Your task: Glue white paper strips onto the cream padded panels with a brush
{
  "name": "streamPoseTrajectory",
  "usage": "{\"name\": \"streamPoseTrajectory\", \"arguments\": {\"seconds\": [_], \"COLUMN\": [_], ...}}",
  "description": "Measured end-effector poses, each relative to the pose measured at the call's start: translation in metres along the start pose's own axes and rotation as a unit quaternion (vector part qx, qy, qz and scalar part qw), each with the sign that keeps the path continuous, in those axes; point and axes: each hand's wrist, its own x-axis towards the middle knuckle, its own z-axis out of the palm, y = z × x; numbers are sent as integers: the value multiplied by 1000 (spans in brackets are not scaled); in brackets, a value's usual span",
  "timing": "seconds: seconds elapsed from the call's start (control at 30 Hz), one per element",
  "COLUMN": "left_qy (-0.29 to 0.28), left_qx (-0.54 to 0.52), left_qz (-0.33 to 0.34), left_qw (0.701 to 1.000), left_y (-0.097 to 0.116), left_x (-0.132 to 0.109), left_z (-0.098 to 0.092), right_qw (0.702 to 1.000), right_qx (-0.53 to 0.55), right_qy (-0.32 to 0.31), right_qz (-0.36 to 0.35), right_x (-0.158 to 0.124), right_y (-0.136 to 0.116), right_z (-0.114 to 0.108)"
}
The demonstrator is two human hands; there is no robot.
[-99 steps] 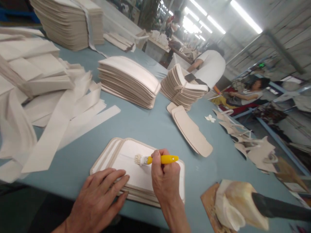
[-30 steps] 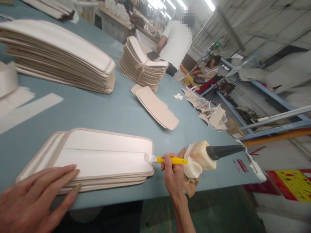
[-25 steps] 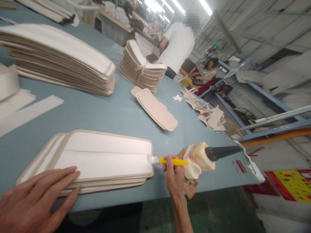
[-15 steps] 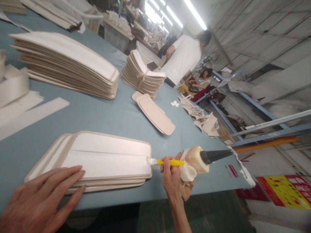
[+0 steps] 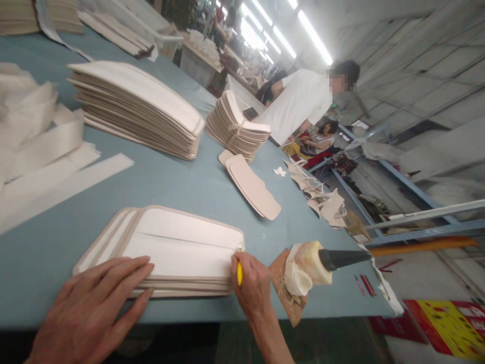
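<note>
Several white panels with beige edging point(image 5: 189, 242) lie overlapped in a stack near the table's front edge. My left hand point(image 5: 102, 303) rests flat on the stack's lower left part, fingers spread. At the stack's right end, my right hand point(image 5: 250, 283) is closed round a brush with a yellow handle point(image 5: 239, 274); its bristles are hidden behind the fingers. To the right of that hand, a stained cream bottle with a dark cone nozzle point(image 5: 310, 260) lies on a brown piece of board point(image 5: 280, 268), with a small white cup against it.
A tall pile of edged panels point(image 5: 140, 111) and a tied bundle point(image 5: 238, 126) stand farther back. Loose beige pieces point(image 5: 252, 187) lie mid-table. White strips point(image 5: 68, 187) are at left, scraps point(image 5: 329, 207) at right. A person in a white shirt point(image 5: 299, 101) stands beyond the table.
My right hand has moved from beside the bottle to the stack's right end, and the brush handle has swung round to point towards me. The camera view has shifted slightly.
</note>
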Motion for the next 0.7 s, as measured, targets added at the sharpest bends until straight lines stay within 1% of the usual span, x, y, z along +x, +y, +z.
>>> {"name": "streamPoseTrajectory", "arguments": {"seconds": [0.1,0.2,0.33,0.5,0.7], "left_qy": [-5,-6,-4,-6,-7], "left_qx": [39,49,54,42,46], "left_qz": [35,39,32,38,45], "left_qw": [999,998,998,998,998], "left_y": [1,2,3,5,5], "left_x": [3,4,2,6,8], "left_z": [-3,-3,-2,-4,-6], "right_qw": [1000,1000,999,999,995], "right_qx": [3,7,9,26,56], "right_qy": [-7,-13,-22,-25,-22], "right_qz": [-12,-18,-38,-40,-82], "right_x": [5,11,19,31,45], "right_y": [3,4,-7,-25,-46], "right_z": [-10,-16,-10,-6,5]}}
